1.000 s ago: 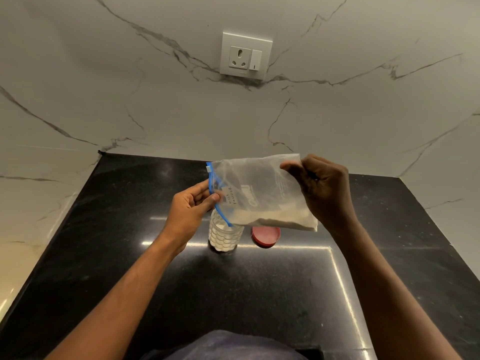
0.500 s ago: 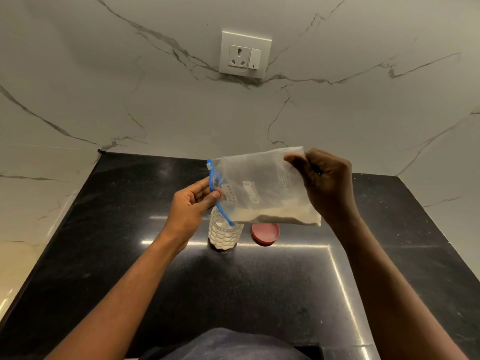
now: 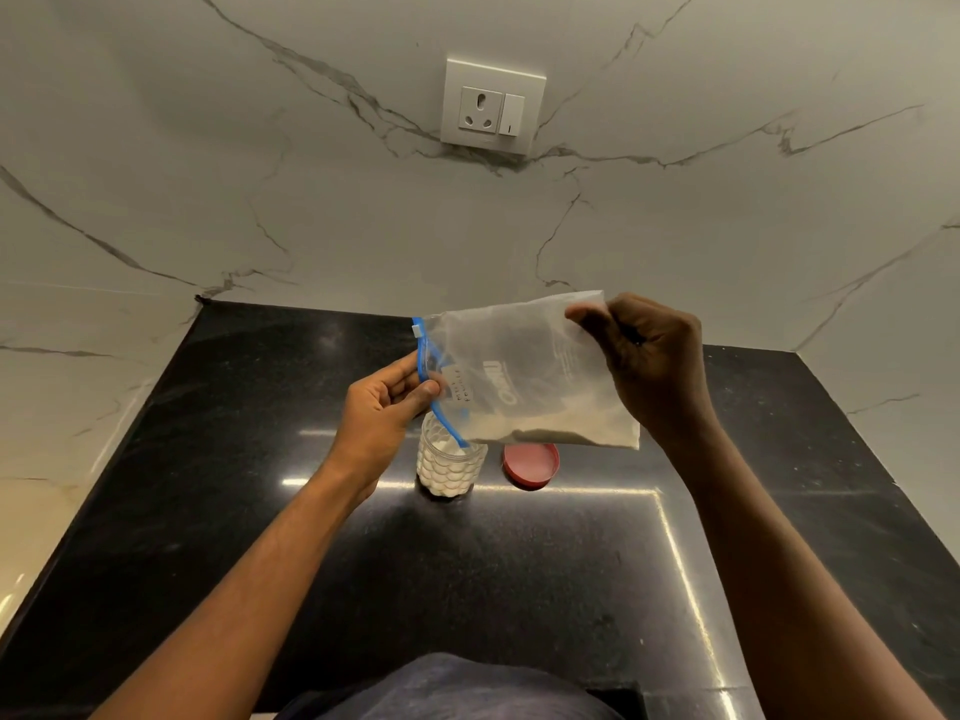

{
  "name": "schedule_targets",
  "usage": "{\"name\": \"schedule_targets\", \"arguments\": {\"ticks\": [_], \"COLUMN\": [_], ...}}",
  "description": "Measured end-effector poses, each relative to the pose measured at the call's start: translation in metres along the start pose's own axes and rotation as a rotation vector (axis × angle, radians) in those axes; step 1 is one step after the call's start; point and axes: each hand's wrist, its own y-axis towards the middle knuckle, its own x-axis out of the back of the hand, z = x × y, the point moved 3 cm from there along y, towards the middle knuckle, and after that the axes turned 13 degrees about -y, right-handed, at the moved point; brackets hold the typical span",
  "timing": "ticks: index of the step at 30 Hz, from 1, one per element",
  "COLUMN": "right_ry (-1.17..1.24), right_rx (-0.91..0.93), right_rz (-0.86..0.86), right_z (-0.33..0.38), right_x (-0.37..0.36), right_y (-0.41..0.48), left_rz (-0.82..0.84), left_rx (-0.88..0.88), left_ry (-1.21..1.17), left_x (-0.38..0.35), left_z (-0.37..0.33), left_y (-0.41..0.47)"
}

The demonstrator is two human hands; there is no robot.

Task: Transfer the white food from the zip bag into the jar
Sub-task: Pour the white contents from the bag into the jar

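Where the pale, grey-veined marble wall (image 3: 208, 174) meets it, a black speckled surface (image 3: 519, 589) runs back into a corner, with thin strips of light reflected on its polish. A white socket plate (image 3: 492, 107) with a switch sits on the wall above.

On the surface a clear dimpled jar (image 3: 450, 467) stands upright with no lid on, filled most of the way with white food. A red lid (image 3: 531, 466) lies flat just beside it on the right, not touching it. Above both, a clear zip bag (image 3: 524, 366) is held sideways in the air. Its blue zip strip (image 3: 426, 366) is at the left and curves down to the jar's mouth. More white food (image 3: 582, 426) lies along the bag's lower edge, heaped toward the right.

The left grip (image 3: 382, 407) pinches the zip strip between thumb and fingers. The right grip (image 3: 654, 361) is clamped on the bag's upper right corner, fingers curled over it.

Print on the bag is too small to read. Whether the zip mouth is parted cannot be told. The bag hides the far rims of the jar and the lid, and a dark garment (image 3: 447, 688) is cut off at the bottom edge.
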Motion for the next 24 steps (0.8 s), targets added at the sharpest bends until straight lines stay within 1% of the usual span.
{"name": "schedule_targets", "arguments": {"ticks": [4, 8, 11, 13, 16, 24], "right_ry": [-0.002, 0.026, 0.027, 0.038, 0.018, 0.009], "right_rx": [0.023, -0.028, -0.015, -0.042, -0.018, -0.042], "right_rz": [0.012, -0.002, 0.032, 0.021, 0.041, 0.026], "right_z": [0.0030, 0.0054, 0.0090, 0.0055, 0.0022, -0.0009], "right_x": [-0.0004, -0.0021, -0.0062, -0.0057, -0.0056, -0.0006], "right_y": [-0.0028, -0.0024, 0.0003, 0.0036, 0.0035, 0.0043], "left_rz": [-0.003, -0.012, -0.020, -0.027, -0.026, -0.024], "left_rx": [0.005, 0.012, 0.014, 0.013, 0.015, 0.018], "left_ry": [0.005, 0.012, 0.015, 0.011, 0.013, 0.019], "left_x": [-0.0001, 0.0001, 0.0004, 0.0011, 0.0011, 0.0002], "left_z": [0.0006, 0.0023, 0.0020, 0.0023, 0.0013, 0.0024], "left_y": [0.0000, 0.0009, 0.0011, 0.0016, 0.0008, 0.0016]}}
